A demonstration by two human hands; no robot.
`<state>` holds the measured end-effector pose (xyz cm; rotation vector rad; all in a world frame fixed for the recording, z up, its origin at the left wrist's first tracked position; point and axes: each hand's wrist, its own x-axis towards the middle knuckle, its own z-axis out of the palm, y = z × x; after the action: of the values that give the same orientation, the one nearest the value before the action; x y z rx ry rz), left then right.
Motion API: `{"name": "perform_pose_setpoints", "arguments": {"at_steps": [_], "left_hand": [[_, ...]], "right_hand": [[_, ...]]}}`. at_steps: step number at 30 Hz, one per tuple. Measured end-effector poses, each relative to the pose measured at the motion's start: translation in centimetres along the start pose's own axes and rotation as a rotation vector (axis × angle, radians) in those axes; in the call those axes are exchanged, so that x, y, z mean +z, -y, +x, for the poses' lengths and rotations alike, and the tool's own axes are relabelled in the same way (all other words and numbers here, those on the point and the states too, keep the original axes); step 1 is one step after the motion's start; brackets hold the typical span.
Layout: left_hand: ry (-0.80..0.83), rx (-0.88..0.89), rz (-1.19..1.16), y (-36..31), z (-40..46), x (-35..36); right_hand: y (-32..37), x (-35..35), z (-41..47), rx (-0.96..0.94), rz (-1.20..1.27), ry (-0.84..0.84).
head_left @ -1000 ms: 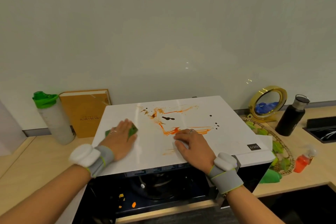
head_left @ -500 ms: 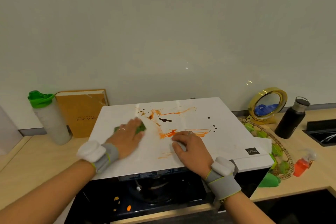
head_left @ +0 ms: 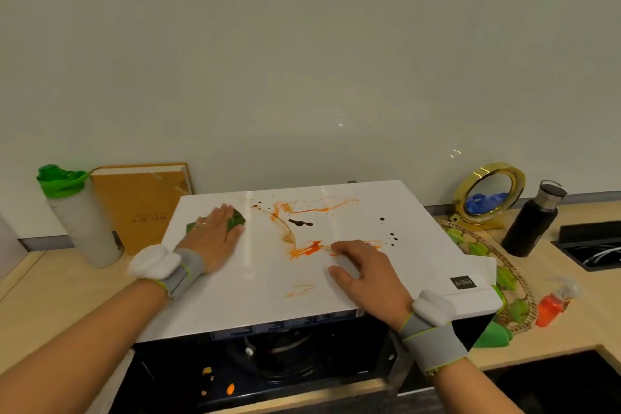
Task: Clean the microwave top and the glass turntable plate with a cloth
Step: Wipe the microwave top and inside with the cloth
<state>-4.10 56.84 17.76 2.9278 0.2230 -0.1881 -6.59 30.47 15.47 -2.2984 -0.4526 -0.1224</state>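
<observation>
Most of the green cloth (head_left: 236,219) is hidden under the left hand (head_left: 214,237), with only its edges showing at centre left. Both forearms are cut off by the bottom edge. The glass turntable plate (head_left: 285,355), low in the centre, sits in the dark cavity and is hard to make out. The book (head_left: 141,202) title at left is too blurred to read. The small black label (head_left: 463,282) on the microwave top (head_left: 420,245) is unreadable. The orange spray bottle (head_left: 554,304) at right is blurred.
</observation>
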Motion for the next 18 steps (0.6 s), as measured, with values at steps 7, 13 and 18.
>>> {"name": "perform_pose_setpoints", "arguments": {"at_steps": [7, 13, 18], "left_hand": [[-0.098, 0.055, 0.009, -7.9, 2.7, 1.9], [0.085, 0.311, -0.050, -5.9, -1.9, 0.9], [-0.077, 0.014, 0.007, -5.6, 4.6, 0.6]], "right_hand": [[0.1, 0.6, 0.1, -0.015, -0.023, -0.053], [-0.2, -0.1, 0.2, 0.007, 0.083, -0.092], [-0.2, 0.1, 0.0, 0.003, 0.062, -0.059]]}}
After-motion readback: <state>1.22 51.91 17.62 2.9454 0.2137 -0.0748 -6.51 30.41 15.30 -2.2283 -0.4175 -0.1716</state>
